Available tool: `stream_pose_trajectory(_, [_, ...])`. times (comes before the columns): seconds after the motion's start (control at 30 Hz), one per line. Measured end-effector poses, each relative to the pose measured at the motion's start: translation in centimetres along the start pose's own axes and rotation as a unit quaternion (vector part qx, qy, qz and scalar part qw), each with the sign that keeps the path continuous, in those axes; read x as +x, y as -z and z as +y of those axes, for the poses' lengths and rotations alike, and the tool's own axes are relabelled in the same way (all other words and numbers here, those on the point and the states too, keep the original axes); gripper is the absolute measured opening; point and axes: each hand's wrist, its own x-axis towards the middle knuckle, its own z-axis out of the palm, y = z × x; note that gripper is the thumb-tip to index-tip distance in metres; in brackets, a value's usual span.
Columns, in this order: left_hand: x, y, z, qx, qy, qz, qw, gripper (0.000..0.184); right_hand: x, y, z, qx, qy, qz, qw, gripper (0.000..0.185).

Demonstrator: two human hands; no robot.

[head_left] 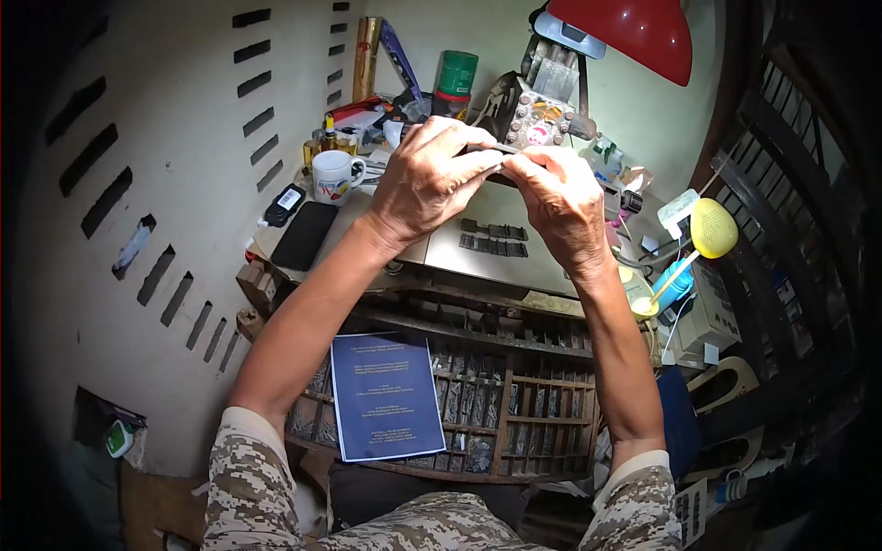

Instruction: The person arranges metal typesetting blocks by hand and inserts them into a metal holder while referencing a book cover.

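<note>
Both hands are raised over the desk, fingertips close together. My left hand is closed, thumb and fingers pinching one end of a thin dark strip. From the other side, my right hand pinches the same strip. Fingers cover much of it, so I cannot tell its exact kind. Below the hands, short rows of metal type lie on the pale desk top. Closer to my body is a wooden type case with many small compartments holding metal pieces. A printed blue sheet rests on its left part.
A white mug and a black phone are at the desk's left. Behind my hands stands a metal machine under a red lamp shade. A yellow mesh-topped item rises at right. A slotted wall borders the left.
</note>
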Motion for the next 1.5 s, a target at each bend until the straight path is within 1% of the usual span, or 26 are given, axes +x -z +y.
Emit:
stream_pose_trajectory(0.17, [-0.4, -0.6, -0.1, -0.002, -0.002, 0.006, 1.0, 0.021, -1.5, -1.0, 0.3, 0.008, -0.011, 0.014, 1.0, 0.021])
stream_pose_trajectory(0.3, [-0.3, -0.4, -0.5, -0.006, 0.004, -0.016, 1.0, 0.017, -1.4, -0.7, 0.4, 0.007, -0.015, -0.039, 0.999, 0.028])
stream_pose_trajectory(0.33, [-0.2, -0.3, -0.6, -0.005, 0.004, -0.017, 1.0, 0.017, -1.3, -0.8, 0.3, 0.008, -0.015, -0.038, 0.999, 0.028])
stream_pose_trajectory(0.5, [0.6, -0.2, -0.3, 0.016, 0.01, -0.056, 0.998, 0.026, -1.3, -0.6, 0.3, -0.01, -0.016, -0.025, 1.0, 0.029])
stream_pose_trajectory(0.63, [0.7, 0.1, 0.6, 0.036, 0.022, -0.066, 0.997, 0.03, -1.6, 0.2, -0.7, 0.008, -0.11, -0.055, 0.992, 0.041])
stream_pose_trajectory(0.83, [0.3, -0.3, 0.9, 0.028, 0.031, -0.051, 0.998, 0.024, -3.0, 2.5, -0.6, -0.017, -0.132, -0.028, 0.991, 0.042])
stream_pose_trajectory(0.97, [-0.2, 0.1, 1.4, 0.018, 0.049, -0.039, 0.998, 0.035, -4.7, 4.6, 0.5, 0.02, -0.209, -0.002, 0.978, 0.04])
stream_pose_trajectory(1.03, [-0.4, 0.0, 1.7, 0.019, 0.048, -0.031, 0.998, 0.034, -5.7, 5.1, 2.0, -0.043, -0.212, 0.042, 0.975, 0.039])
stream_pose_trajectory(1.07, [-0.5, -0.1, 1.8, 0.02, 0.049, -0.023, 0.998, 0.034, -6.5, 5.2, 3.1, -0.043, -0.212, 0.041, 0.975, 0.039])
stream_pose_trajectory(1.13, [-0.8, -0.1, 2.1, 0.023, 0.052, -0.008, 0.998, 0.033, -8.0, 5.4, 5.2, -0.159, -0.215, 0.081, 0.96, 0.034])
stream_pose_trajectory(1.17, [-0.9, -0.1, 2.2, 0.022, 0.055, -0.011, 0.998, 0.033, -8.3, 5.7, 5.9, -0.158, -0.218, 0.079, 0.96, 0.034])
stream_pose_trajectory(1.23, [-1.4, 0.1, 2.8, 0.013, 0.069, 0.023, 0.997, 0.034, -9.0, 6.2, 6.9, -0.019, -0.359, 0.056, 0.932, 0.033])
stream_pose_trajectory(1.3, [-2.3, 0.4, 3.3, 0.006, 0.084, 0.056, 0.995, 0.037, -9.8, 6.5, 7.6, 0.119, -0.489, 0.033, 0.863, 0.032])
stream_pose_trajectory(1.33, [-3.2, 0.6, 3.6, 0.005, 0.089, 0.051, 0.995, 0.037, -10.2, 6.8, 8.2, 0.122, -0.494, 0.027, 0.861, 0.032])
stream_pose_trajectory(1.4, [-6.2, 1.1, 4.4, 0.014, 0.133, 0.024, 0.991, 0.036, -10.8, 7.2, 9.3, 0.212, -0.59, 0.038, 0.778, 0.037])
stream_pose_trajectory(1.47, [-8.4, 1.2, 5.0, 0.023, 0.172, 0.003, 0.985, 0.035, -11.1, 7.5, 10.1, 0.295, -0.669, 0.051, 0.681, 0.042])
stream_pose_trajectory(1.5, [-9.0, 1.0, 5.2, 0.023, 0.176, 0.001, 0.984, 0.035, -10.8, 7.5, 9.6, 0.295, -0.67, 0.048, 0.679, 0.042])
